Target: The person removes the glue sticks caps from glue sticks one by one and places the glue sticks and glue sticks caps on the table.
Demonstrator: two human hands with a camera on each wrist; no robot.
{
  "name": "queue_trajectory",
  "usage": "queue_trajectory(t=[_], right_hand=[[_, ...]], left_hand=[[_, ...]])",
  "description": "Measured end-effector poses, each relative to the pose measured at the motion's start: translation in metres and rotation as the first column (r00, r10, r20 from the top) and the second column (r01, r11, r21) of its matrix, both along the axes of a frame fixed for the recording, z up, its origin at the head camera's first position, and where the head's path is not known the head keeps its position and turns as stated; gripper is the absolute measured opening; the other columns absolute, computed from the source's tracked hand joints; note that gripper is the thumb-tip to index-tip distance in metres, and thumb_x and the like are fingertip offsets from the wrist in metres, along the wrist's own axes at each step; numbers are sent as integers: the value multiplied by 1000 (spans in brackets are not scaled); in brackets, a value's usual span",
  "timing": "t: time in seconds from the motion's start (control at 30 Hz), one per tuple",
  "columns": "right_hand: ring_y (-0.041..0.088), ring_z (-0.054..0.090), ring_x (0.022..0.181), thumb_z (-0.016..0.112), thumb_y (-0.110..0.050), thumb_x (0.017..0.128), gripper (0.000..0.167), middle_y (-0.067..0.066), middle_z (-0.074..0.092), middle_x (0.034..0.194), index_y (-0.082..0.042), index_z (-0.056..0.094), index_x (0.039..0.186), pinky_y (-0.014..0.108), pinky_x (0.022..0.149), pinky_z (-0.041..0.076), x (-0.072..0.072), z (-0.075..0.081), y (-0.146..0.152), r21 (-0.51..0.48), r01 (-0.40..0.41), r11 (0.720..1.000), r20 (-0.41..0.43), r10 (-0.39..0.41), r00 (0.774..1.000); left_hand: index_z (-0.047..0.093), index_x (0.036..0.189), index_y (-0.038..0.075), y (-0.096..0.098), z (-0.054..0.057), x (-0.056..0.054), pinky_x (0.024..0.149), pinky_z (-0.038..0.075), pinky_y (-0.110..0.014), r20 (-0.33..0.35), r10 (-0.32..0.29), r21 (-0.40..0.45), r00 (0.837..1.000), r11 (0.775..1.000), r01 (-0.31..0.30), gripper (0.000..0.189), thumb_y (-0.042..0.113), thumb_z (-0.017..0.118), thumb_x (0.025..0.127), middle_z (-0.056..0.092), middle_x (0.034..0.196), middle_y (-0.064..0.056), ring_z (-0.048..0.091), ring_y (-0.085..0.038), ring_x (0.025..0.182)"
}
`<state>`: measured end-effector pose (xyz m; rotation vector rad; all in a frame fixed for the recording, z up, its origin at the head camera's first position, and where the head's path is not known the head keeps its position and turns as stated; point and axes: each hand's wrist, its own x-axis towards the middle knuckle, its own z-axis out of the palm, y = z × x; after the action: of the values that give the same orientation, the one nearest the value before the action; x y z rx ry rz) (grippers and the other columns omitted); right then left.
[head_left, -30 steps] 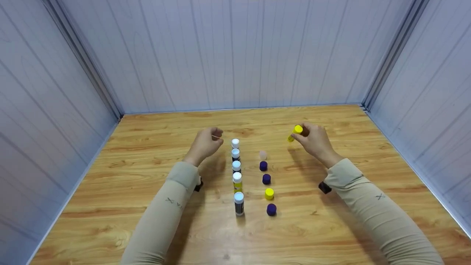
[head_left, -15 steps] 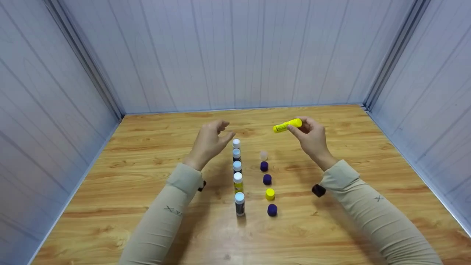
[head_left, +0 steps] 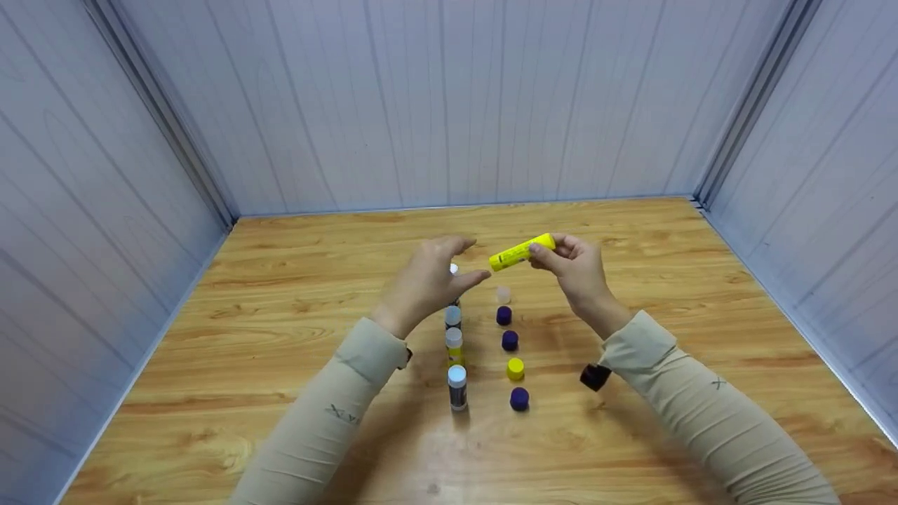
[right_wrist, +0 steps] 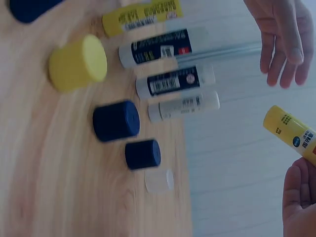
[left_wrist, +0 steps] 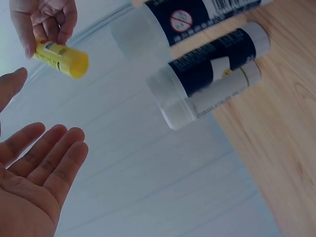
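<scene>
My right hand (head_left: 584,279) pinches a yellow glue stick (head_left: 515,254) near its right end, holding it tilted above the table. Just left of the stick's free end, my left hand (head_left: 424,280) is held with thumb and fingers spread apart. A small gap separates those fingertips from the stick. Beneath the left hand runs a line of upright glue sticks with white tops; the nearest dark one (head_left: 457,388) stands in front of a yellow one (head_left: 454,351). The left hand partly covers the far end of that line.
Right of the glue sticks, a row of loose caps stands on the wooden table (head_left: 210,393): dark blue caps (head_left: 519,399), one yellow cap (head_left: 515,369) and a translucent cap (head_left: 503,294) at the far end. Pale panel walls (head_left: 449,105) enclose the back and sides.
The right hand has moved left and turned the yellow glue stick from steep to nearly level. The left hand has moved right and widened its fingers near the stick's end.
</scene>
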<state>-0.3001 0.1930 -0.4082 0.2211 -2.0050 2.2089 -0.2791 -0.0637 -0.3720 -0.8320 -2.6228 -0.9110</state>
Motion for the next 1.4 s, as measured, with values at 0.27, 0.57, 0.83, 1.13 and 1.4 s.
queue_trajectory(t=[0.27,0.57,0.83,1.13,1.4], right_hand=[[14,78,91,70,-3,105,23,2,80,100,9,66,124,26,89,65,15,-1,-16,-57,-102,993,42,104,994],[14,77,90,70,-3,105,18,3,79,101,5,68,120,27,89,65,26,2,-25,-65,-156,986,48,160,986],[14,77,91,71,-3,104,17,2,79,101,5,69,119,27,89,65,27,1,-27,-49,-165,985,44,167,985],[15,75,96,71,-2,104,28,3,75,107,8,65,129,27,91,65,28,-1,-26,-37,-150,988,29,152,988],[16,75,94,72,1,102,23,3,76,103,8,70,124,26,89,64,27,0,-27,-90,-101,991,9,103,995]], left_hand=[[67,145,3,14,-5,6,99,65,-42,6,-27,-77,1000,997,27,57,38,80,101,73,140,-15,76,-30,121],[76,129,2,18,-4,10,84,67,-33,-53,-101,-56,993,994,98,31,18,79,102,80,121,-14,79,-23,100],[78,124,1,19,-3,13,81,67,-32,-76,-97,-96,992,991,89,26,16,76,105,81,114,-14,79,-22,95],[76,129,0,17,-4,14,85,67,-34,-82,-68,-122,994,991,57,28,16,74,106,80,118,-15,79,-24,99],[75,131,0,15,-3,14,88,67,-38,-73,-53,-133,996,990,43,30,16,74,106,79,121,-16,79,-27,101]])
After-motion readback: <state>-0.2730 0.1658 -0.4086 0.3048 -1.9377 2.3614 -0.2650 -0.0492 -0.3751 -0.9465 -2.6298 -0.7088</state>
